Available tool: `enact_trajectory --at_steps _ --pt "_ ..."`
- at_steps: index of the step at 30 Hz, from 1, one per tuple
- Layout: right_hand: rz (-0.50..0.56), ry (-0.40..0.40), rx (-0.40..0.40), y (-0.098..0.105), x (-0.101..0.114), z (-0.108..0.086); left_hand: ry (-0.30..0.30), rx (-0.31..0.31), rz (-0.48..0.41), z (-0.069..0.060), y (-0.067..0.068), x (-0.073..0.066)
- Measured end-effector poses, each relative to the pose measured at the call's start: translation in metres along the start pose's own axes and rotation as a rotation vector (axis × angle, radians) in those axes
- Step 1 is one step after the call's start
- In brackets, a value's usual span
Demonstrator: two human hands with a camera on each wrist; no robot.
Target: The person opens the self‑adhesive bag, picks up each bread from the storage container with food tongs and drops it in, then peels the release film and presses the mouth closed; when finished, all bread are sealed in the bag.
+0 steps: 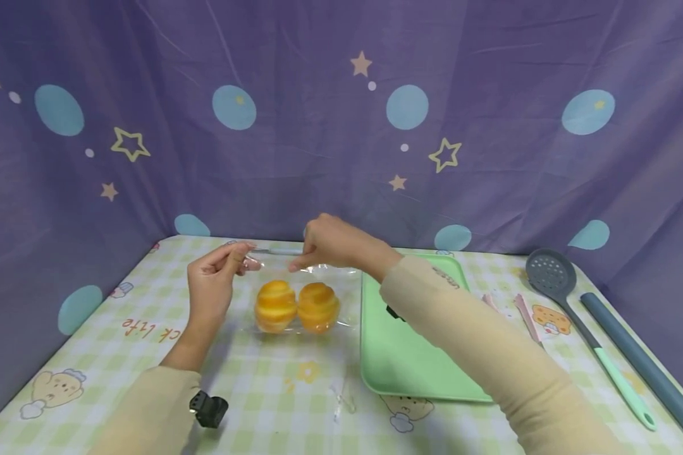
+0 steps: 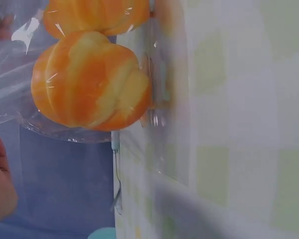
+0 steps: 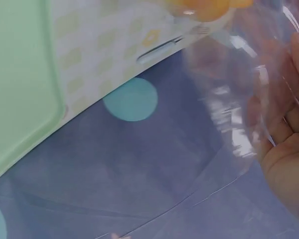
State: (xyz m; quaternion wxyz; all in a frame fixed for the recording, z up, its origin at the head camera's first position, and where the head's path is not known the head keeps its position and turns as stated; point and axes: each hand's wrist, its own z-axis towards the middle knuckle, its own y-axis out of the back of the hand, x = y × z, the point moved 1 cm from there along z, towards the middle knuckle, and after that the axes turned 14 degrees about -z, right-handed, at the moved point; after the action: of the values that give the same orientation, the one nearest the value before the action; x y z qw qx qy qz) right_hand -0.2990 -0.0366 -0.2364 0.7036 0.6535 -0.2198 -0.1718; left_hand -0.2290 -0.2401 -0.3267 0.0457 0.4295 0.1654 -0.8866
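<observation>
Two round bread rolls (image 1: 276, 306) with orange and yellow stripes sit side by side in a clear plastic bag (image 1: 347, 297) at the middle of the table. My left hand (image 1: 213, 272) pinches the bag's upper left edge between thumb and fingers. With its fingers curled, my right hand (image 1: 332, 243) grips the bag's upper edge, to the right of the left hand. In the left wrist view, one roll (image 2: 89, 82) shows large through the film. The right wrist view has the crumpled film (image 3: 234, 119) against the right hand's fingers (image 3: 284, 129).
Right of the bag lies a light green tray (image 1: 375, 373), partly under my right forearm. A fork (image 1: 284, 251) lies behind the bag. Farther right are pink strips (image 1: 528, 319), a slotted skimmer (image 1: 552, 275) and a blue-grey rod (image 1: 637, 354). A purple curtain (image 1: 319, 126) hangs behind the table.
</observation>
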Motion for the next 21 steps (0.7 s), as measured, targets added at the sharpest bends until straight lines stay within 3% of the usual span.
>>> enact_trajectory --at_steps 3,8,13,21 --pt "-0.016 0.009 -0.012 -0.002 -0.006 -0.007 0.005 -0.029 -0.014 0.000 0.003 0.001" --pt "0.007 0.026 -0.026 -0.004 -0.016 -0.017 0.003 -0.014 -0.037 0.001 0.005 0.001" --pt "0.003 0.010 -0.031 -0.006 -0.027 -0.027 0.006 -0.040 -0.059 0.002 0.009 0.002" --pt "0.041 0.040 -0.126 -0.011 -0.042 -0.044 0.012 -0.046 -0.077 0.003 0.010 0.003"
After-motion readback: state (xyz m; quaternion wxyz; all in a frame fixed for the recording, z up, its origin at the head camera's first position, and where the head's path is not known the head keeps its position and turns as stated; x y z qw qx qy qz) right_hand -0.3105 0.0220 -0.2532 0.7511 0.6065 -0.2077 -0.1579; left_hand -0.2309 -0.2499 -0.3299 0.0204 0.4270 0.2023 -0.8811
